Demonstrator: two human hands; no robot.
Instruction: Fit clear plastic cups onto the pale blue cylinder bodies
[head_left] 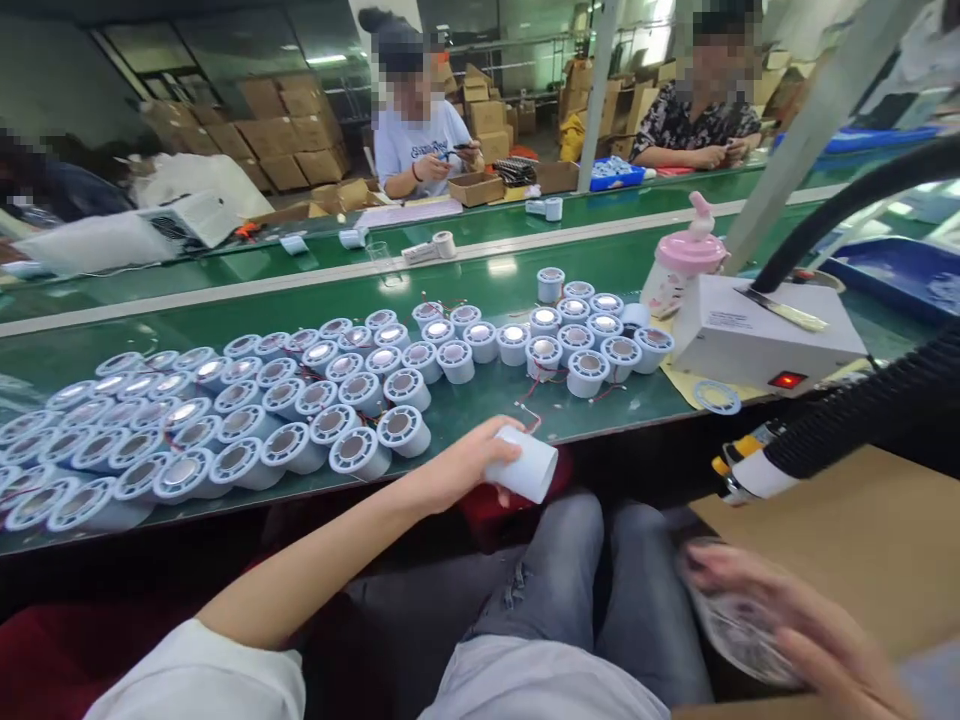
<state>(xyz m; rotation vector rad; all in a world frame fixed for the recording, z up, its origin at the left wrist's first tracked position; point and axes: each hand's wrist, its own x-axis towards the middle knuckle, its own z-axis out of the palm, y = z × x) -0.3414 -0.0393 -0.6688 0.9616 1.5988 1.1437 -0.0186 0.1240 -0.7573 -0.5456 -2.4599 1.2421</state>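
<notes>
My left hand [480,465] is closed round a pale blue-white plastic cylinder [529,466], held tilted above my lap by the table's front edge. Thin red and white wires [531,415] show just behind it. Blurred by motion, my right hand [802,620] is low at the right, over a round clear container [739,630] with small things in it that I cannot make out. Whether its fingers hold anything cannot be told. Many similar cylinders [360,452] with slotted round tops stand in rows on the green table, left and ahead of my left hand.
A grey-white box [765,335] with a lit red switch stands on the right, a brush on top. Beside it are a pink-lidded cup [682,265] and a black hose [862,420]. Cardboard [847,540] lies lower right. Two people sit across the green conveyor [300,285].
</notes>
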